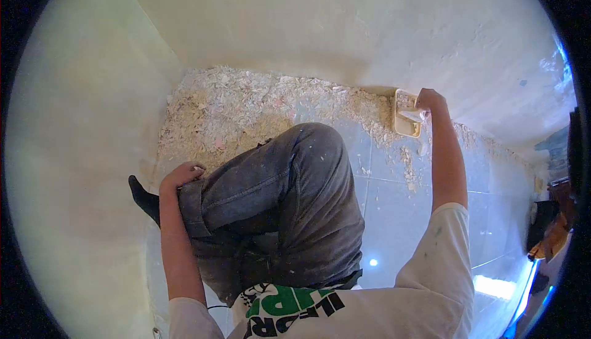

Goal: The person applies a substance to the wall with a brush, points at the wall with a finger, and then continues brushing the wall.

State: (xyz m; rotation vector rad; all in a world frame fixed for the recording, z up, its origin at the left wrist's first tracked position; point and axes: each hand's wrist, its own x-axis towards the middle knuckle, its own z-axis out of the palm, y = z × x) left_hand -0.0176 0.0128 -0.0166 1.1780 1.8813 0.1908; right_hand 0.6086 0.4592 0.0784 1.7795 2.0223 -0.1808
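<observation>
White flakes (228, 114) litter the floor (400, 216). Your right hand (429, 100) clenches the block (405, 112) against the wall (345, 25), left hand (181, 175) curled on your jeans (295, 197). Overreach and you could slip.

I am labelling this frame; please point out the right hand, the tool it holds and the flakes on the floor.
right hand (430, 100): head view, back of the hand.
tool (401, 125): head view, its flat lower part.
flakes (234, 108): head view, middle of the heap.
</observation>
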